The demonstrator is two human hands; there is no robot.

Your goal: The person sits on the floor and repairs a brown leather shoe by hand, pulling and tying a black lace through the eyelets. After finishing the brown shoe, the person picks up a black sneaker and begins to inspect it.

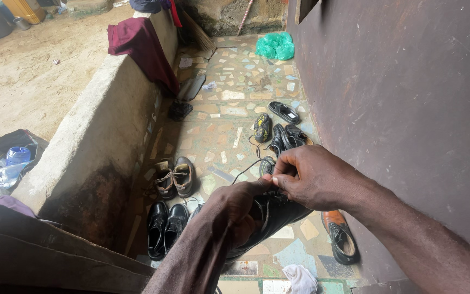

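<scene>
Left hand: I see it closed around the black shoe, sleeve drawn down to the wrist, propping the shoe up over the tiled floor.
Right hand: fingers pinched shut on the dark shoelace, right at the shoe's top edge.
Black shoe: held in the air between both hands, above the tiles, a white cloth lying just below it.
Shoelace: runs out leftward from the pinch in a loose line, slack by the look of it.
Step in hand: I'd judge this as lacing work, the lace being fed or drawn at an eyelet; the eyelet itself is hidden behind the fingers.
Next move calls for: a steady hold underneath and a clean pull to take up the slack, I reckon.
Near the shoe: a brown shoe just right of it by the dark wall; a black pair left of it; a worn brown pair beyond those.
</scene>
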